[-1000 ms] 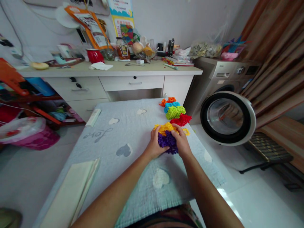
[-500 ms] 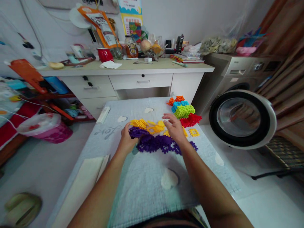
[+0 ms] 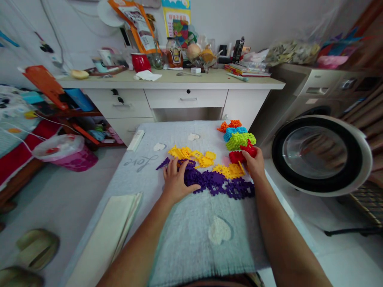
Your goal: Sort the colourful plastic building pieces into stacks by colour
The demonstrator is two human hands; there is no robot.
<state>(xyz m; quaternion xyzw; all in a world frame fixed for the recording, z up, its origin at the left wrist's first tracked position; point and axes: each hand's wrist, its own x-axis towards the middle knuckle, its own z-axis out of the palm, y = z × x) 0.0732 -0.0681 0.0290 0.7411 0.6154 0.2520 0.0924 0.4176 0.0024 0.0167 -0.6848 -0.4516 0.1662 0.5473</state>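
Spread over purple interlocking toy pieces (image 3: pixel 214 181) is my left hand (image 3: pixel 176 179), fingers apart and resting on the left end of the row. My right hand (image 3: pixel 253 161) pinches several red interlocking pieces (image 3: pixel 249 149), lifted at one end, at the table's right side. Yellow pieces (image 3: pixel 203 158) lie just behind the purple ones, and a second yellow group (image 3: pixel 229 171) sits between the purple row and the red. Behind the red lie lime green pieces (image 3: pixel 240 140), then blue pieces (image 3: pixel 234 132) and orange pieces (image 3: pixel 229 125).
A cloth with heart patches covers the table (image 3: pixel 167 239). A folded cream cloth (image 3: pixel 104 227) lies at its left edge, a white box (image 3: pixel 136 140) farther back. Beyond stands a cluttered white desk (image 3: pixel 185 98). At right, a washing machine's round door (image 3: pixel 320 153) hangs open.
My left hand has let its purple pieces down and now lies flat over them. My right hand has moved right and taken hold of red pieces. The view has shifted slightly.
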